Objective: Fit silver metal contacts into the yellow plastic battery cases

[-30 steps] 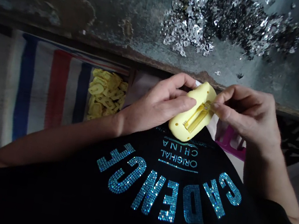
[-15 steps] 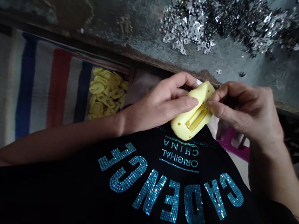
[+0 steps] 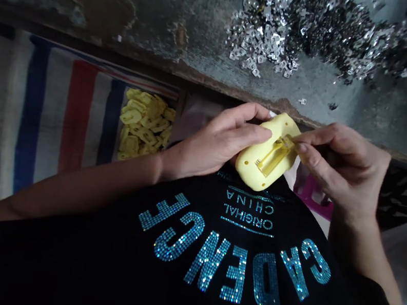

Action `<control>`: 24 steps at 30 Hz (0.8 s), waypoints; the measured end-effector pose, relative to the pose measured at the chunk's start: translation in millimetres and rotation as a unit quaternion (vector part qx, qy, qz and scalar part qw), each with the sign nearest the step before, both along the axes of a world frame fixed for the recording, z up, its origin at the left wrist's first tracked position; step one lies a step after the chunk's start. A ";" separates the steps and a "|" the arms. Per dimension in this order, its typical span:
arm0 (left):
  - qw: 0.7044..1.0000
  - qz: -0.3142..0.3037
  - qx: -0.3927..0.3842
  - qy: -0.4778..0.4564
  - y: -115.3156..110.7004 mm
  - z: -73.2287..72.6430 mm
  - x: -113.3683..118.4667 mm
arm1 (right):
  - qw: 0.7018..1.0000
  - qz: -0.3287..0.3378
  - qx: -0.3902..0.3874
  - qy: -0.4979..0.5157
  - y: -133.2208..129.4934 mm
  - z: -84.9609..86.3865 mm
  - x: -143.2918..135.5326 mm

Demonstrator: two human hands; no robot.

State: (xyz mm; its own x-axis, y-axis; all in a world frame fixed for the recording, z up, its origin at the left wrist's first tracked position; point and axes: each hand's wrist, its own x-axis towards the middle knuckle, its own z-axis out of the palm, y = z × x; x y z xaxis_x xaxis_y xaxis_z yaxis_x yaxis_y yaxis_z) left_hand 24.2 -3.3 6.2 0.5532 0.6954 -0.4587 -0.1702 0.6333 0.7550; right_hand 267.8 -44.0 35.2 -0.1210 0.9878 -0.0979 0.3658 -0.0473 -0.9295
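Note:
A pale yellow plastic housing (image 3: 248,156) is held tilted above my lap, its open battery compartment (image 3: 272,163) facing up. A small coil spring shows at the compartment's lower end. My left hand (image 3: 225,138) grips the housing from its left side, thumb on top and fingers behind the far edge. On the other side, the thumb and forefinger of my right hand (image 3: 352,169) are pinched together at the compartment's upper end. Whatever lies between those fingertips is too small to make out.
Beyond my hands, a worn metal bench (image 3: 206,43) carries a heap of small shiny metal clips (image 3: 326,27). Several yellow plastic parts (image 3: 145,124) fill an opening beside a striped woven sheet (image 3: 77,115). A purple plastic object (image 3: 311,194) is below my right hand.
The right hand has drawn back slightly to the right, its fingertips still pinched near the compartment. The housing has turned a little, showing more of the compartment. The left hand keeps its hold.

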 end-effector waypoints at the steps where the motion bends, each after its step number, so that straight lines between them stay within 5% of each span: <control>1: 1.000 -0.001 0.000 0.002 -0.2 0.7 0.1 | 0.998 -0.006 0.044 -0.032 -2.0 -1.0 0.4; 4: 0.999 -0.014 0.034 0.006 -1.3 4.1 -1.5 | 0.991 -0.025 0.107 -0.075 -0.2 -7.3 2.3; 11: 0.982 -0.059 0.173 0.052 -6.3 10.6 -5.4 | 0.998 0.025 0.050 -0.011 20.5 -25.1 3.4; 17: 0.974 -0.133 0.177 0.051 -4.4 2.5 -19.9 | 0.989 -0.067 0.134 -0.005 2.8 -52.1 -10.0; 24: 0.922 -0.178 0.328 0.105 7.7 -7.4 -25.1 | 0.966 -0.151 0.208 -0.001 -19.0 -68.0 -24.1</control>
